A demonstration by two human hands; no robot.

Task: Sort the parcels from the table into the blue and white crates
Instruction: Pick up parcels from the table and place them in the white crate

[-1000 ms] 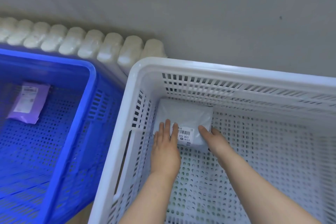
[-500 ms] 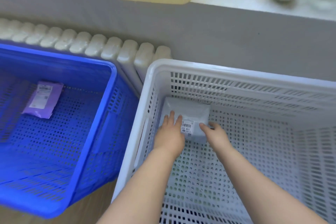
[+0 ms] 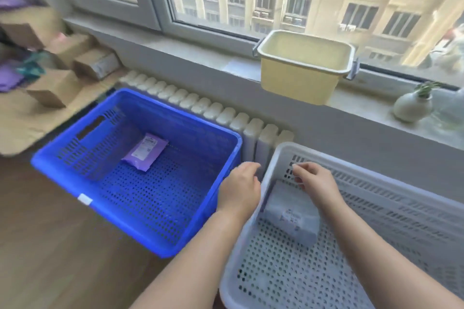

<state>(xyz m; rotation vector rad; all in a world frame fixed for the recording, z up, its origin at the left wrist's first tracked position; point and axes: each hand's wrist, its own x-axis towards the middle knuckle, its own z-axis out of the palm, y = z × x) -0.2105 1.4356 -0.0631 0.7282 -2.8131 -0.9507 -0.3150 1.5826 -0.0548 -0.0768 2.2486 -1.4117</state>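
A grey-white parcel (image 3: 291,216) with a barcode label lies on the floor of the white crate (image 3: 376,183), near its left wall. Both hands are raised above it and hold nothing. My left hand (image 3: 239,192) hovers over the gap between the two crates, fingers loosely curled. My right hand (image 3: 315,182) hangs over the white crate's back left corner, fingers loosely bent. The blue crate (image 3: 62,160) on the left holds one purple parcel (image 3: 145,152) with a white label. More parcels, brown boxes (image 3: 54,89) and purple bags (image 3: 10,75), lie on the table at the far left.
A white radiator (image 3: 221,113) runs behind both crates under the window sill. On the sill stand a yellow tub (image 3: 301,75) and a small round vase (image 3: 411,106). Wooden floor (image 3: 50,246) shows in front of the blue crate.
Both hands have let go of the grey-white parcel and lifted off it. The view has swung up and left, bringing the window, sill and table into sight.
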